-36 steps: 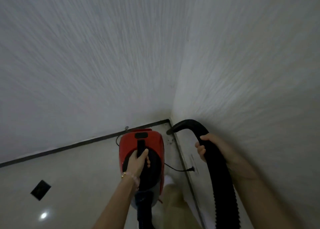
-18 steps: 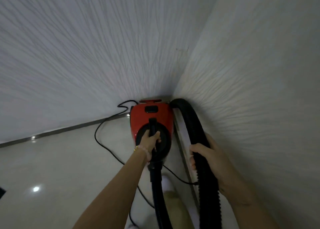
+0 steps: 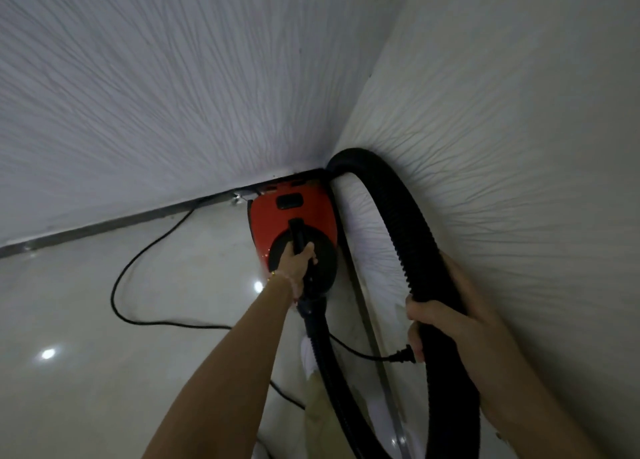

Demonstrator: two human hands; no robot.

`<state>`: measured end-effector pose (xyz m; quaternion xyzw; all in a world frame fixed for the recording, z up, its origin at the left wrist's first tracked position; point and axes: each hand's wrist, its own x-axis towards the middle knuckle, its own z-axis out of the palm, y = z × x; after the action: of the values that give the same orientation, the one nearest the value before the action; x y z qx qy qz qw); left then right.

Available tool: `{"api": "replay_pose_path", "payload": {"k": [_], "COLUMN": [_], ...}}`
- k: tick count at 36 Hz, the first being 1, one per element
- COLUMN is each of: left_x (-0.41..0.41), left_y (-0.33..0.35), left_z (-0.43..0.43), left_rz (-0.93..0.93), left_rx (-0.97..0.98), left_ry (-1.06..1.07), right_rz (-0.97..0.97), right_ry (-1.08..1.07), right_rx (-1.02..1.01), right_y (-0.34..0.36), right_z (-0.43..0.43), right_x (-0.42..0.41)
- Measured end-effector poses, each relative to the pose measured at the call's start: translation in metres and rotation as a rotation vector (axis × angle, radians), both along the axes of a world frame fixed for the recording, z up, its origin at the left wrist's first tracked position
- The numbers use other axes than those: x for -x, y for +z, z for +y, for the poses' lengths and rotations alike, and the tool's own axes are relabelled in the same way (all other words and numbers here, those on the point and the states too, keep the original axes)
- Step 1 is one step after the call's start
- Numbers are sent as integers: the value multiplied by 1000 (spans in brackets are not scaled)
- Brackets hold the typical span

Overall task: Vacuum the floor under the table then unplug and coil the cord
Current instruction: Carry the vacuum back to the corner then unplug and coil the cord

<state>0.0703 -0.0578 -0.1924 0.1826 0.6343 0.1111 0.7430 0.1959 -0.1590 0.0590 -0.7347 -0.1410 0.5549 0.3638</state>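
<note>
A red and black vacuum cleaner (image 3: 304, 212) sits in the room's corner on the glossy floor. My left hand (image 3: 297, 258) grips its black carry handle. A thick black ribbed hose (image 3: 398, 223) arches from the vacuum's far side along the right wall and down. My right hand (image 3: 446, 323) holds that hose and also holds the plug (image 3: 401, 356) of the thin black cord (image 3: 138, 261). The cord lies in a loose loop on the floor to the left of the vacuum.
Two textured white walls (image 3: 173, 94) meet at the corner behind the vacuum, with a dark baseboard (image 3: 104, 224) along the floor. The pale floor (image 3: 86, 372) stretches left. My foot in a white sock (image 3: 310, 354) stands beside the hose.
The vacuum has gone from hanging in my left hand to sitting in the corner. My right hand slid down the hose, whose arch now leans on the right wall. The cord loop lies spread left.
</note>
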Motion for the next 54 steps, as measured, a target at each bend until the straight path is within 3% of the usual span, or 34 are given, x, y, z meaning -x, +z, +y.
{"api": "replay_pose_path", "payload": {"k": [7, 19, 37, 49, 54], "left_x": [2, 6, 4, 14, 16], "left_y": [-9, 6, 5, 18, 24], "left_z": [-5, -13, -9, -17, -19], "left_rz": [56, 238, 290, 264, 242], "left_rx": [-64, -178, -168, -193, -185], "left_ry": [-118, -443, -488, -492, -499], "right_rz": [-126, -76, 10, 37, -83], "right_ry": [26, 54, -19, 61, 119], "right_rx": [-62, -49, 43, 76, 35], "right_y": [2, 8, -2, -43, -53], "right_z": [1, 4, -25, 33, 38], "right_x": [7, 8, 4, -5, -3]}}
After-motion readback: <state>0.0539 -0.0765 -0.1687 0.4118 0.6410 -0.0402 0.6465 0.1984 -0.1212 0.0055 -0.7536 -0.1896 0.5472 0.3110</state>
